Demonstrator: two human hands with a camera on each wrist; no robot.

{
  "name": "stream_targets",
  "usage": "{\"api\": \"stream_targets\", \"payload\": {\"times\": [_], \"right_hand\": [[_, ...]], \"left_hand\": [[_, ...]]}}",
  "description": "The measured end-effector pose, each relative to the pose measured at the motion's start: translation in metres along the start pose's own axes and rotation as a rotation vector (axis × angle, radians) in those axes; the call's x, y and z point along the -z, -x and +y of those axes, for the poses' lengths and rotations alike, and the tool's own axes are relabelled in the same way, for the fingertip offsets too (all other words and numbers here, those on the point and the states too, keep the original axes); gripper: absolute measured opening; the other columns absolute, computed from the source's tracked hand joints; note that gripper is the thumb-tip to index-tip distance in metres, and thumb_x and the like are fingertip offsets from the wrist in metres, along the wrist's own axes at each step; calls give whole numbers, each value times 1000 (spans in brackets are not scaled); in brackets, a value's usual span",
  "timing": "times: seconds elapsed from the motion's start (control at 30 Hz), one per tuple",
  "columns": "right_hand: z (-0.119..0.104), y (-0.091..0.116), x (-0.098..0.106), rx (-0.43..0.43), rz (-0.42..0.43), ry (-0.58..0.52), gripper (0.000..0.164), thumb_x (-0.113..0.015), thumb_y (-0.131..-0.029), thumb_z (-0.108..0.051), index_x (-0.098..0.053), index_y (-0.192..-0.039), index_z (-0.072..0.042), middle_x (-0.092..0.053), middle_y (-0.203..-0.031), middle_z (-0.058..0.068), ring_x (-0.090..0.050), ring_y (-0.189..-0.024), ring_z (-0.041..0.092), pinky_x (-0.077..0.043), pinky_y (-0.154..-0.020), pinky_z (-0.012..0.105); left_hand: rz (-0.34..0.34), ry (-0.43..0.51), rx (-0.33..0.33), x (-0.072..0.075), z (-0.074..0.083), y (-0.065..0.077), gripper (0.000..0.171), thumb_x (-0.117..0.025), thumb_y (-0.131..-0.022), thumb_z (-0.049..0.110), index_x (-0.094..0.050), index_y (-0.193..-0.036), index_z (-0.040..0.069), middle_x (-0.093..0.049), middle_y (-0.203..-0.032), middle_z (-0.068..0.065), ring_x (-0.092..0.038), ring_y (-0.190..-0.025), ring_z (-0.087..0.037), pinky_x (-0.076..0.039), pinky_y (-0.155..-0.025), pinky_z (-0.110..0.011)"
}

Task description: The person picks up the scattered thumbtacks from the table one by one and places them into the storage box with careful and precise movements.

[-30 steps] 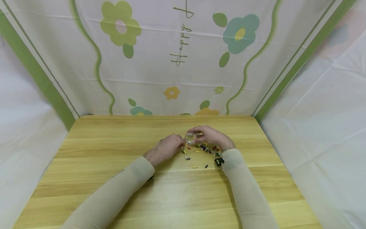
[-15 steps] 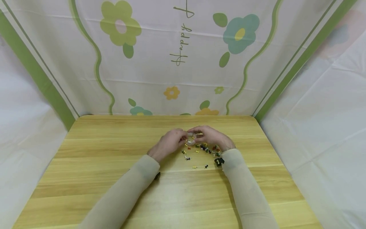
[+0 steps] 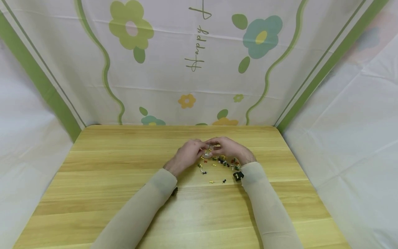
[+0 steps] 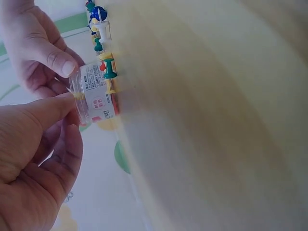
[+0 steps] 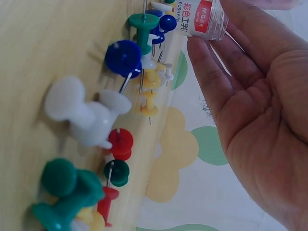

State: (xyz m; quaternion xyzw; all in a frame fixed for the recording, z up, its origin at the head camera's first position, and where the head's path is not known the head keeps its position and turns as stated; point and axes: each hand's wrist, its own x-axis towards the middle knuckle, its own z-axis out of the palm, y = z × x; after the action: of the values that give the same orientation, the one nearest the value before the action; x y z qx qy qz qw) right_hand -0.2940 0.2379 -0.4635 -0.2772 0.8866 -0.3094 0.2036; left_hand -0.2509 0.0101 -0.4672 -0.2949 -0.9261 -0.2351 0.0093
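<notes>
My right hand (image 3: 229,148) holds a small clear plastic jar (image 4: 98,91) with a printed label, standing upright on the table, fingers and thumb round its sides. A few yellow push pins show inside it in the head view. At the jar's mouth, the thumb and fingers of my left hand (image 3: 187,154) pinch a yellow push pin (image 4: 78,96), mostly hidden by the fingertips. Loose push pins in several colours lie beside the jar, among them a green one (image 5: 143,29), a blue one (image 5: 123,57) and a white one (image 5: 67,101).
The wooden table (image 3: 124,152) runs back to a flower-printed cloth (image 3: 161,76). Nearer me, a yellow push pin (image 3: 211,182) and a dark blue push pin (image 3: 224,181) lie apart from the pile. A black wrist camera (image 3: 238,176) sits under the right sleeve.
My left hand has moved from the tabletop left of the jar up and right to its mouth. The right hand and the jar have stayed in place.
</notes>
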Motion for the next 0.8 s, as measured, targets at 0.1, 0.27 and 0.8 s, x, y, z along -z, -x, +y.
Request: {"api": "stream_targets", "payload": {"times": [0.1, 0.27, 0.8], "right_hand": [[0, 0, 0, 0, 1, 0, 53, -75, -96, -24, -60, -147, -25, -59, -146, -6, -59, -127, 18, -49, -105, 39], [0, 2, 0, -3, -4, -15, 55, -75, -96, -26, -58, -148, -28, -57, -148, -8, -57, -129, 19, -49, -104, 40], [1, 2, 0, -10, -8, -8, 56, -74, -95, -28, -58, -149, -28, -58, -148, -5, -58, -127, 19, -50, -103, 40]], "left_hand": [[6, -19, -6, 2, -1, 3, 29, -71, -97, 11, -75, -126, 16, -72, -112, 0, -65, -97, -13, -56, -82, -24], [-20, -78, -68, 6, -1, 13, 26, -71, -97, 10, -76, -121, 17, -71, -110, 1, -64, -98, -14, -55, -85, -27], [-127, -240, -250, 2, 4, 31, 13, -70, -99, 15, -76, -110, 17, -73, -109, 3, -67, -99, -12, -56, -86, -25]]}}
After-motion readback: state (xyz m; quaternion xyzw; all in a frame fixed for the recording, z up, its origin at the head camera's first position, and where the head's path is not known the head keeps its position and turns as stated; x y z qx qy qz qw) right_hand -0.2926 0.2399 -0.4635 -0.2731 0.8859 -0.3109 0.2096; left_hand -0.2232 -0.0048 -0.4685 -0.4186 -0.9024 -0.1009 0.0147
